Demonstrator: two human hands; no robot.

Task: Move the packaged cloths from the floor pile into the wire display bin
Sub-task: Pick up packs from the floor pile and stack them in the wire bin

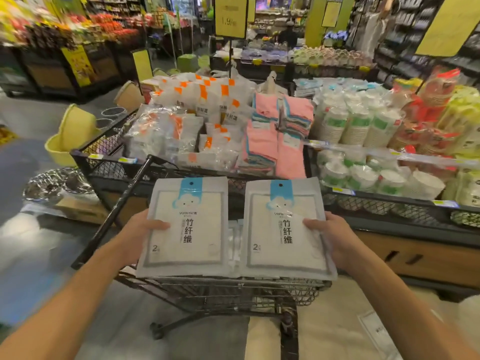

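Note:
My left hand (139, 233) grips the left edge of a white cloth packet (193, 245) with a blue header and black characters. My right hand (331, 236) grips the right edge of a second, matching cloth packet (272, 248). Both packets are held flat, side by side, above a shopping cart (223, 287). Beyond them stands the black wire display bin (104, 165), filled with clear packets that carry orange labels (197, 118) and stacks of pink cloths (275, 141). The floor pile is out of view.
A neighbouring bin (389, 206) on the right holds sleeves of paper cups and bowls. Yellow plastic basins (72, 131) and foil trays (54, 180) sit on the floor at left. A yellow price sign (230, 16) stands on a pole behind the bin. Store shelves line the background.

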